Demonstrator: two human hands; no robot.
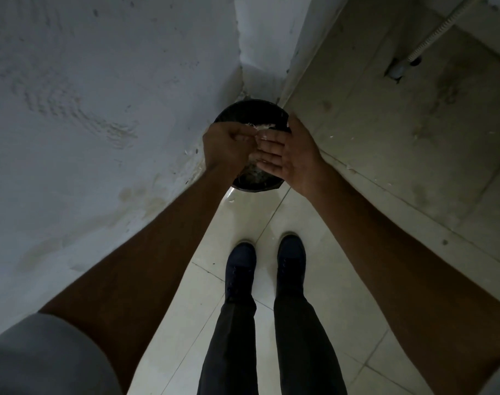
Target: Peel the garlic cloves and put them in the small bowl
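The left hand [228, 146] is curled, and flaky white garlic skin [264, 127] is pinched at its fingertips, against the straight fingers of the right hand [288, 156], which is held flat, palm up. Directly beneath both hands a round black bin [251, 109] is wedged into a rough plastered corner. Glossy pale floor tiles [265, 218] are seen below the wrists.

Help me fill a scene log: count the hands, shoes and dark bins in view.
Hands: 2, left hand pinching a garlic peel scrap, right hand flat
Shoes: 2, left shoe and right shoe
Dark bin: 1
Total: 5
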